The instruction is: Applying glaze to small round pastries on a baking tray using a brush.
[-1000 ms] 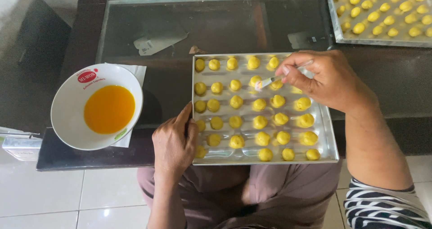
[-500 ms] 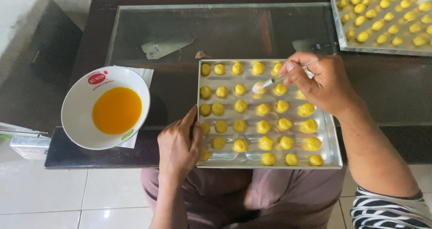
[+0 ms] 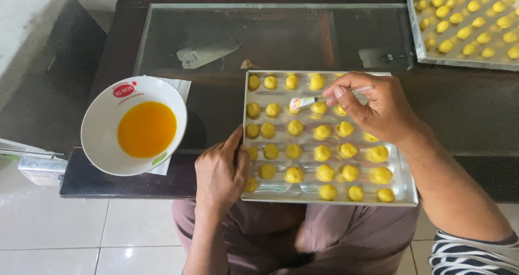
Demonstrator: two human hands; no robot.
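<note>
A metal baking tray [image 3: 405, 188] lies on the dark table in front of me, filled with rows of small yellow dough balls [image 3: 323, 153]. My right hand [image 3: 378, 110] pinches a small brush [image 3: 319, 100] whose tip touches a ball in the tray's second row. My left hand [image 3: 221, 172] rests on the tray's left edge and steadies it. A white bowl [image 3: 102, 129] of orange egg wash [image 3: 146, 129] sits on a paper napkin to the left of the tray.
A second tray [image 3: 421, 50] of yellow dough balls lies at the far right corner. The table has a glass inset [image 3: 281, 34] with paper scraps [image 3: 208, 50] on it. White floor tiles and a grey block lie to the left.
The brush tip has moved left along the upper rows to another ball. My left hand stays on the tray's edge. The view has shifted slightly.
</note>
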